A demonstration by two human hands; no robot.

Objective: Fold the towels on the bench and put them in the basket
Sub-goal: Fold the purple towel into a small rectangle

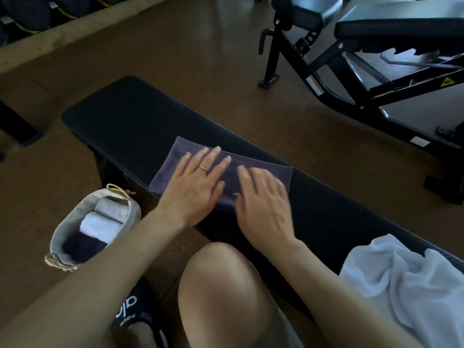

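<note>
On the black table (120, 114), the purple towel (173, 159) lies folded flat under the left hand (194, 183) and right hand (261, 197). Each grip is wide, fingers straight, pressing. If they slide, the fold could bunch up, or the towel could slip toward the basket (59, 237).

Bare forearms, no sleeves. Thin gold band ring (203, 168) on the left hand (194, 183) ring finger; right hand (261, 199) has no jewellery. Bare knee, leg uncovered. Black slide sandal (136, 307) with white lettering across the strap on the foot.
</note>
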